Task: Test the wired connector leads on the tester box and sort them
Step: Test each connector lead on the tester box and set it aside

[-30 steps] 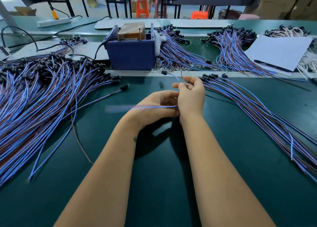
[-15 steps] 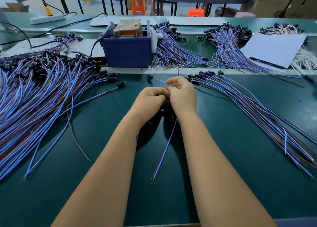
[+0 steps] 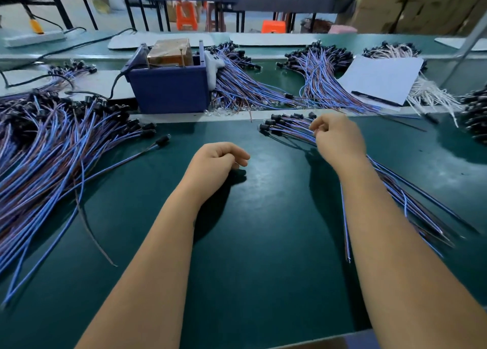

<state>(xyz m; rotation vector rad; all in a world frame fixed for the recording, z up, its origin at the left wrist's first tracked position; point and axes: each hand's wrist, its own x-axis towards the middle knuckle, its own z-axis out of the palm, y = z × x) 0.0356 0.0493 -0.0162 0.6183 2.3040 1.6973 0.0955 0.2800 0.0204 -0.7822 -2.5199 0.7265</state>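
Nearest to the camera, both bare forearms reach forward over the green mat (image 3: 263, 243), and one blue lead (image 3: 345, 225) hangs down along the right forearm, its bare end free above the mat. The left hand (image 3: 214, 160) rests on the mat with the fingers loosely curled and holds nothing; probably it waits for the next piece. The right hand (image 3: 338, 138) is over the sorted bundle (image 3: 287, 127) at the right side, and its fingers are curled as if they pinch the hanging lead, though I cannot tell if the grip is firm or already loosening. In this bundle the black connectors all point to the same side, I think so that tested pieces stay in order. At the left lies the big pile of leads (image 3: 52, 148), spread like a fan, likely the stock not yet tested. Behind the white rail stands the blue tester box (image 3: 171, 88), centred within reach of both hands, and more bundles (image 3: 324, 80) lie farther back, beside a white sheet (image 3: 382, 80).
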